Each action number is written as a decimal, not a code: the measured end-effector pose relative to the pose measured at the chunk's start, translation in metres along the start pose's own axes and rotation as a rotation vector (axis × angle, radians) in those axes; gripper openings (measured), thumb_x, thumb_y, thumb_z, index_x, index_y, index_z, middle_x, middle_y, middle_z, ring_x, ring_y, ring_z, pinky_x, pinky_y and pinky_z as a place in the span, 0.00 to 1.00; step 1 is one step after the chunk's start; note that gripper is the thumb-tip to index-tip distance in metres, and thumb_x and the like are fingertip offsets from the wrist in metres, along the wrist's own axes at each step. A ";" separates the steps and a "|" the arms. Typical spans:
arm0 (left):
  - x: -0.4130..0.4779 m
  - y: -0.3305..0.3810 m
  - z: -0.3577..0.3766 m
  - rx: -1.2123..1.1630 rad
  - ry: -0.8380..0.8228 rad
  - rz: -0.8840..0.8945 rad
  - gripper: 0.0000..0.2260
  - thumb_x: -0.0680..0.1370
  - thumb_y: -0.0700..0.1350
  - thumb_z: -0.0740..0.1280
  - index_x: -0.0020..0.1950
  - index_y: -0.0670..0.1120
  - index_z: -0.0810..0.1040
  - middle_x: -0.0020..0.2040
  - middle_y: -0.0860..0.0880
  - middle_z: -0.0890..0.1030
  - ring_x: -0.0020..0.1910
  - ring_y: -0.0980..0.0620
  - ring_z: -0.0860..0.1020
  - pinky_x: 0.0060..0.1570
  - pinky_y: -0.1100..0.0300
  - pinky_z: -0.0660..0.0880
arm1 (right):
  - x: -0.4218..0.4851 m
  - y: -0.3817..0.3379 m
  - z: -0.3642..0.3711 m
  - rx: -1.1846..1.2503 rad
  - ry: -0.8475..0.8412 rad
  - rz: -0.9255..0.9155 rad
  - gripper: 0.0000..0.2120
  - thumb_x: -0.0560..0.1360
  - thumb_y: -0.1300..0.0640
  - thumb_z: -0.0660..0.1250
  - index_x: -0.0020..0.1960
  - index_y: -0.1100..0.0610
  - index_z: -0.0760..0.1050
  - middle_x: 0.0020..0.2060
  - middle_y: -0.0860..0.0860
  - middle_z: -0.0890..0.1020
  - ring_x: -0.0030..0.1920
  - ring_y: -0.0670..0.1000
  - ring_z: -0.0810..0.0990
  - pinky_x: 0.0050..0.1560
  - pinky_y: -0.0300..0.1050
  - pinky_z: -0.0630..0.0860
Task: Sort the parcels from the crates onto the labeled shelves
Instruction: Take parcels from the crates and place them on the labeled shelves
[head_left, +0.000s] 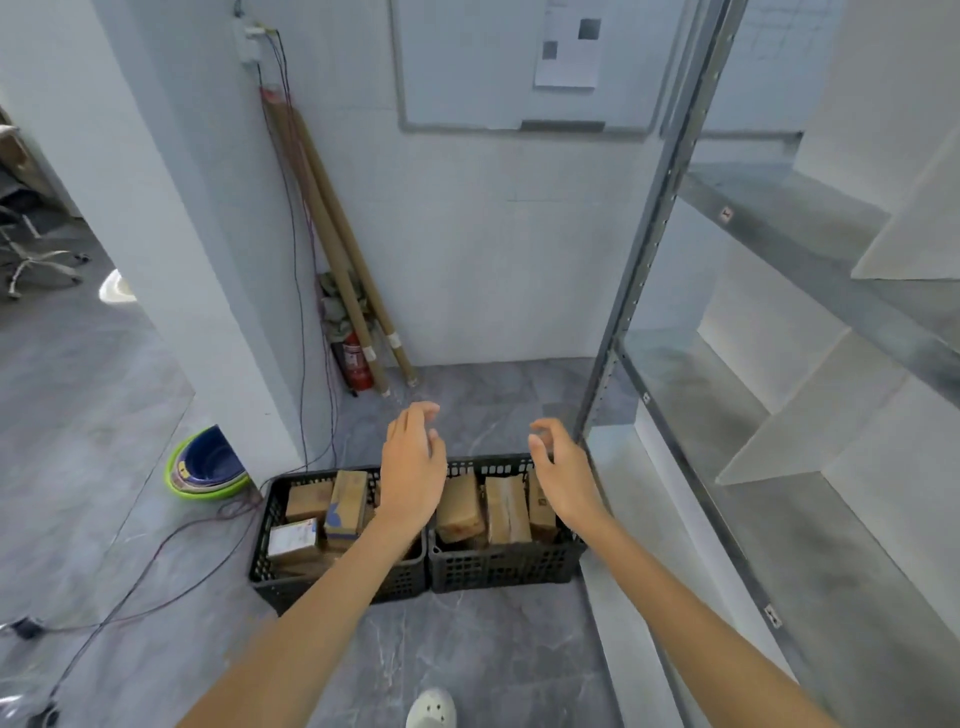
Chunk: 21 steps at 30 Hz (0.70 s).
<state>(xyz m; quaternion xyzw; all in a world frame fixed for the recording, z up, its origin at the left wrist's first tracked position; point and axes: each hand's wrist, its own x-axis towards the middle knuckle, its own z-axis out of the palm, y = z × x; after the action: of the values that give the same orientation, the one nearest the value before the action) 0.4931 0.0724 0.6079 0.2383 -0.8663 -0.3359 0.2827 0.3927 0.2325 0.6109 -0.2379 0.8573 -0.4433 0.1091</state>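
Observation:
Two black plastic crates stand side by side on the grey floor: the left crate (270, 566) and the right crate (498, 566). Both hold brown cardboard parcels; a tall one with a blue mark (345, 506) and a white-labelled one (292, 540) lie in the left crate, and upright brown parcels (506, 512) fill the right. My left hand (413, 462) hovers above the divide between the crates, fingers apart, empty. My right hand (563, 470) hangs over the right crate's far end, also empty with fingers spread. A metal shelf unit (810, 270) rises on the right.
White dividers (810, 415) split the shelves. In the corner lean cardboard tubes (337, 249) and a red fire extinguisher (356, 361). Stacked coloured bowls (208, 467) and loose cables (156, 561) lie on the floor left of the crates. My white shoe (431, 709) shows at the bottom.

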 end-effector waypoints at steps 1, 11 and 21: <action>0.012 -0.011 0.009 0.009 -0.029 -0.011 0.11 0.80 0.39 0.56 0.62 0.47 0.69 0.59 0.51 0.73 0.60 0.53 0.68 0.57 0.59 0.67 | 0.016 0.005 0.009 0.009 -0.012 0.041 0.13 0.82 0.53 0.55 0.65 0.55 0.68 0.53 0.49 0.76 0.51 0.47 0.74 0.49 0.39 0.68; 0.116 -0.116 0.091 0.064 -0.251 -0.118 0.10 0.81 0.40 0.56 0.61 0.47 0.70 0.57 0.50 0.74 0.58 0.52 0.70 0.55 0.58 0.70 | 0.154 0.057 0.109 -0.028 -0.149 0.346 0.09 0.81 0.56 0.57 0.59 0.58 0.70 0.39 0.48 0.75 0.43 0.50 0.74 0.46 0.46 0.70; 0.151 -0.248 0.216 0.059 -0.370 -0.322 0.10 0.79 0.37 0.57 0.59 0.46 0.70 0.53 0.51 0.71 0.53 0.50 0.71 0.48 0.56 0.71 | 0.246 0.193 0.216 -0.038 -0.299 0.670 0.11 0.81 0.55 0.56 0.51 0.58 0.74 0.50 0.60 0.79 0.54 0.60 0.77 0.56 0.53 0.73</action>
<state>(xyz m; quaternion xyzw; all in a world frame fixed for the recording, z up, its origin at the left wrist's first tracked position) 0.2987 -0.0855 0.3475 0.3159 -0.8635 -0.3892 0.0551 0.2066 0.0507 0.3337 -0.0082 0.8703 -0.3276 0.3677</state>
